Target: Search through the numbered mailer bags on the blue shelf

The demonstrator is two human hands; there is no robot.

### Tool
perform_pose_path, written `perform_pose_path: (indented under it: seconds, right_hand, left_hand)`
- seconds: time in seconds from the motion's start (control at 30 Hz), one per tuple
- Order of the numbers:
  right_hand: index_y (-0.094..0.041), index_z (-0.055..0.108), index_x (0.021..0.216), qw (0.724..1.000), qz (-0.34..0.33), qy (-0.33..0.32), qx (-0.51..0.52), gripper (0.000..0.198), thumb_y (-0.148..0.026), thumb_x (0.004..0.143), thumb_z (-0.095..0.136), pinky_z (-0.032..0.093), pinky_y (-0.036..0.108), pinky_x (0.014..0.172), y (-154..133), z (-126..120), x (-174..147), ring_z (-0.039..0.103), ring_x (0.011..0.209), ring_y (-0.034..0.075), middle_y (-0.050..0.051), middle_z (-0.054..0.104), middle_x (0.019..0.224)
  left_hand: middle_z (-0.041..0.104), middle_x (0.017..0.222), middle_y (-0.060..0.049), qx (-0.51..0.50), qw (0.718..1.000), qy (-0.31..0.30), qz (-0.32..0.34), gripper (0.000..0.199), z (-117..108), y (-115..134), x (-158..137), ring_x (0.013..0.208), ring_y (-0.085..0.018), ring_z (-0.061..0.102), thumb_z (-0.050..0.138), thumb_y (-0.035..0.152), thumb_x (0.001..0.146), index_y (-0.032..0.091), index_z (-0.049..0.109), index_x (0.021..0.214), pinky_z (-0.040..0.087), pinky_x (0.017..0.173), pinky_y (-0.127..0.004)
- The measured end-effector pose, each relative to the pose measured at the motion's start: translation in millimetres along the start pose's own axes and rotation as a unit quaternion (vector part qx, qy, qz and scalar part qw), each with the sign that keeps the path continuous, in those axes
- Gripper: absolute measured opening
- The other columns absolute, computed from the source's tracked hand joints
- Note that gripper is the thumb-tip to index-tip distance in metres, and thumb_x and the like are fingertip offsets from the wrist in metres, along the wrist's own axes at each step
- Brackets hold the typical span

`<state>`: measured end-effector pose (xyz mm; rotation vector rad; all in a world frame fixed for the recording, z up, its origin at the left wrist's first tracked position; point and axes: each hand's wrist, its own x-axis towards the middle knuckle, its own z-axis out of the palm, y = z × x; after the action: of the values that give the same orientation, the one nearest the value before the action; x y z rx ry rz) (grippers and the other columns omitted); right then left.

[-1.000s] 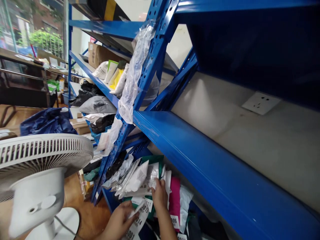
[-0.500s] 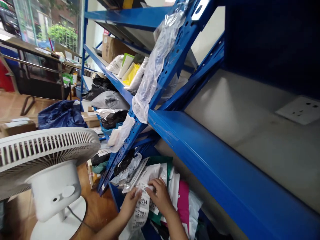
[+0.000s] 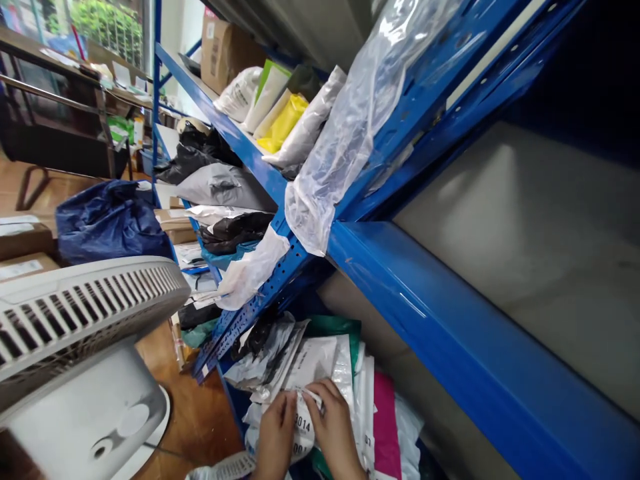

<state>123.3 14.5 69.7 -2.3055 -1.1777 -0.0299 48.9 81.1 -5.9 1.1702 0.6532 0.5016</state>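
Note:
A white strip of printed number labels (image 3: 303,423), with "3014" readable, hangs between my two hands. My left hand (image 3: 277,430) pinches its left side, and my right hand (image 3: 333,420) grips the top right with thumb and fingers. The lower part of the strip curls down between my wrists. Just behind my fingers stands a white mailer bag (image 3: 313,360), upright in a row of parcels on the low blue shelf. A magenta parcel (image 3: 386,423) is to the right of my right hand, beside thin white packets (image 3: 366,393).
A blue shelf beam (image 3: 450,333) slants across the right, above my hands. Clear plastic wrap (image 3: 345,140) covers the blue upright. At left stands a white fan (image 3: 95,320). Bagged parcels (image 3: 225,187) fill the shelves beyond, and a dark blue bag (image 3: 107,220) lies on the floor.
The view has shifted closer to the shelf. My hands have drawn closer together on the label strip, and less of its lower end shows between them.

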Motion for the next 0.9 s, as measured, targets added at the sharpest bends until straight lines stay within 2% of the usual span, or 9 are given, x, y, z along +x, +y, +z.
perform_pose_path:
  seconds: [0.07,0.13,0.27,0.43,0.5,0.67,0.9]
  right_hand:
    - [-0.024,0.066,0.092,0.999,0.028,0.022,0.013,0.015,-0.030,0.083,0.054,0.053,0.027,0.068,5,4,-2,0.065,0.076,0.019,0.004,0.068,0.082]
    - [-0.024,0.067,0.090,0.997,0.053,0.048,0.022,0.016,-0.035,0.081,0.058,0.053,0.025,0.065,9,6,-5,0.066,0.072,0.019,0.004,0.070,0.079]
    - [-0.024,0.069,0.077,0.993,0.089,0.065,0.039,0.019,-0.041,0.080,0.060,0.052,0.024,0.064,10,9,-11,0.065,0.067,0.018,0.003,0.070,0.072]
    - [-0.023,0.070,0.074,0.975,0.158,0.128,0.089,0.027,-0.050,0.075,0.063,0.052,0.025,0.063,9,14,-17,0.062,0.062,0.018,0.003,0.067,0.067]
    - [-0.023,0.070,0.075,0.970,0.175,0.131,0.106,0.029,-0.051,0.075,0.063,0.052,0.025,0.064,10,16,-20,0.062,0.064,0.018,0.003,0.067,0.068]
    - [-0.022,0.068,0.083,0.971,0.190,0.082,0.123,0.027,-0.046,0.081,0.056,0.052,0.024,0.073,10,11,-21,0.064,0.078,0.019,0.006,0.069,0.081]
    - [-0.019,0.066,0.086,0.964,0.212,-0.004,0.161,0.034,-0.048,0.083,0.050,0.051,0.026,0.075,7,1,-10,0.064,0.081,0.020,0.008,0.068,0.086]
  left_hand:
    - [0.068,0.082,-0.005,0.001,1.000,-0.021,-0.012,0.050,0,-7,1,0.082,-0.022,0.060,0.042,0.065,0.078,0.019,0.061,0.085,0.045,0.078,-0.029]
    - [0.068,0.086,-0.005,0.007,0.999,-0.042,-0.021,0.049,0,-14,3,0.083,-0.022,0.061,0.046,0.065,0.076,0.019,0.061,0.088,0.045,0.079,-0.028]
    - [0.067,0.076,-0.005,-0.005,0.997,-0.053,-0.049,0.051,4,-27,3,0.077,-0.022,0.060,0.045,0.069,0.074,0.020,0.059,0.077,0.046,0.072,-0.027]
    - [0.065,0.072,-0.004,-0.034,0.996,-0.014,-0.076,0.051,16,-29,-4,0.069,-0.020,0.058,0.044,0.070,0.073,0.021,0.058,0.077,0.044,0.065,-0.027]
    - [0.065,0.072,-0.004,-0.038,0.996,-0.001,-0.076,0.050,19,-26,-7,0.068,-0.020,0.057,0.044,0.069,0.074,0.021,0.057,0.077,0.044,0.065,-0.028]
    - [0.060,0.067,-0.002,-0.056,0.994,-0.004,-0.093,0.049,19,-19,-9,0.066,-0.018,0.054,0.044,0.068,0.074,0.021,0.055,0.072,0.042,0.063,-0.027]
    - [0.055,0.062,0.000,-0.075,0.988,-0.020,-0.132,0.057,12,-10,-6,0.062,-0.017,0.050,0.044,0.076,0.068,0.020,0.052,0.067,0.040,0.060,-0.026]
